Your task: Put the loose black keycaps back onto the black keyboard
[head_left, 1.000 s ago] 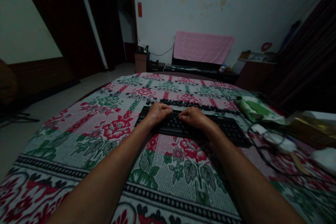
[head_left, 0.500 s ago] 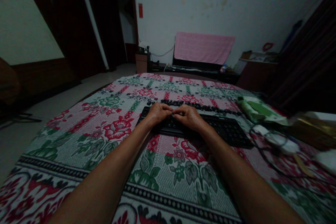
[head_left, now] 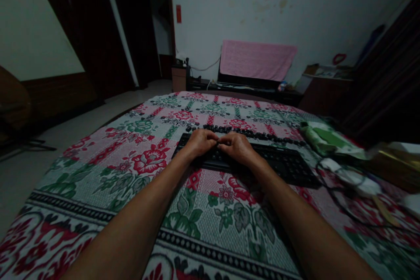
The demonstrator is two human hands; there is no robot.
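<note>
A black keyboard (head_left: pixel 288 164) lies on the patterned cloth in front of me. Over its left half, my left hand (head_left: pixel 201 142) and my right hand (head_left: pixel 238 146) meet, thumbs and fingertips bent together in a pinch. Their tips almost touch just above the keys. Something small and dark may be between them, but the fingers cover it and the light is dim. Just behind the keyboard runs a long row of loose black keycaps (head_left: pixel 256 134). My hands hide part of the keys beneath them.
A flowered tablecloth (head_left: pixel 149 159) covers the table. At the right are a green and white soft pack (head_left: pixel 331 140), a black cable (head_left: pixel 339 203), a flat wooden stick (head_left: pixel 383 211) and a brown box (head_left: pixel 398 164). A pink towel (head_left: pixel 257 61) hangs beyond the table.
The view has shifted a little, so the scene sits slightly farther right. Both hands stay pinched together over the same part of the keyboard, with hardly any visible movement.
</note>
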